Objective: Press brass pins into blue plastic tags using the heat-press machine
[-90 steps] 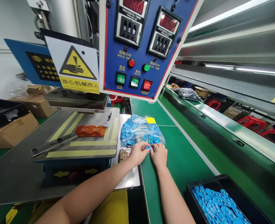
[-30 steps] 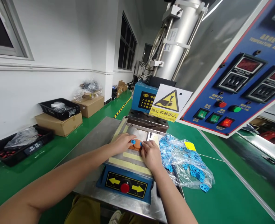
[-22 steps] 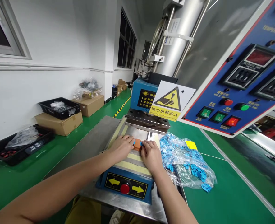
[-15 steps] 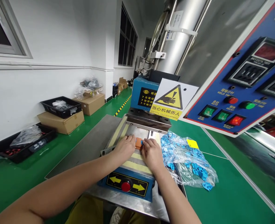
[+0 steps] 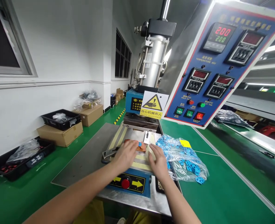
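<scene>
An orange block rests on the machine's metal bed, with a small blue plastic piece at its top. My left hand lies over the block's left side, its fingers curled on it. Just right of the block is my right hand, thumb and fingers apart; its fingertips are smeared by motion, and a pale blur shows beside them. Behind the block, a white metal plate with a slot is fixed to the bed.
A clear bag of blue plastic pieces lies to the right. The press head with a hand-injury warning sign stands behind. A red button is at the front. The control panel hangs at upper right.
My right hand has drawn away from the orange block to the right, its fingers opening. The blue piece stays at the block. The view has tilted up, showing more of the control panel.
</scene>
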A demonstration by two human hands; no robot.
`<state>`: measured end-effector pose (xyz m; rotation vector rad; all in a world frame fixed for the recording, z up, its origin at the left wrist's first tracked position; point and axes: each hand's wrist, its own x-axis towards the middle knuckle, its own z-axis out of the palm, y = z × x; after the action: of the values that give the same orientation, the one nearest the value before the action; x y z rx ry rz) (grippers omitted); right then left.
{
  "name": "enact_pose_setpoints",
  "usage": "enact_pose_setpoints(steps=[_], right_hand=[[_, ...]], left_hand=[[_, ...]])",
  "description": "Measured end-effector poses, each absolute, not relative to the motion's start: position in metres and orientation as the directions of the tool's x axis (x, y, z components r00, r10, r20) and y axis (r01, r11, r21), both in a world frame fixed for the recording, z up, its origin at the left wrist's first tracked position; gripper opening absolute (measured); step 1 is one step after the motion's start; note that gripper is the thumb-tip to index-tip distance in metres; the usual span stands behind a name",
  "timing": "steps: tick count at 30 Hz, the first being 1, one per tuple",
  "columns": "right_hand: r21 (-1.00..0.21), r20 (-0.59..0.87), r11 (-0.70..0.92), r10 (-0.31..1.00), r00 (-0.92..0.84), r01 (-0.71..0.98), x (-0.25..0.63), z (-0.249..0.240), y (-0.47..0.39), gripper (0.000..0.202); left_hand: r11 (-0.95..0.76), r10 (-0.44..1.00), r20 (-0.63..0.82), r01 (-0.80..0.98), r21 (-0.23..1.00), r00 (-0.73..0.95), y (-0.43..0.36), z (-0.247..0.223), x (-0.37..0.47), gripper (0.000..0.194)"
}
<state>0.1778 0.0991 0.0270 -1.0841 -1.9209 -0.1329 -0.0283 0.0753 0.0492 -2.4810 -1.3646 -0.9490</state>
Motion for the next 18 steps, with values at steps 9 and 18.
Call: enact_pose_setpoints(steps=[9,18], right_hand=[[-0.342,0.29,0.306,0.934,-0.21,0.889,0.295,-0.024,0.036,0.023],[-0.069,0.179,0.281,0.947,-0.265,0.957,0.27,-0.024,0.037,0.029]], left_hand=[[-0.665,0.738,0.146,0.672,0.327,0.659,0.016,-0.005,0.119,0.036],[-0.301,0.901,-0.146,0.832,0.466,0.408,0.064,-0.021,0.162,0.044]])
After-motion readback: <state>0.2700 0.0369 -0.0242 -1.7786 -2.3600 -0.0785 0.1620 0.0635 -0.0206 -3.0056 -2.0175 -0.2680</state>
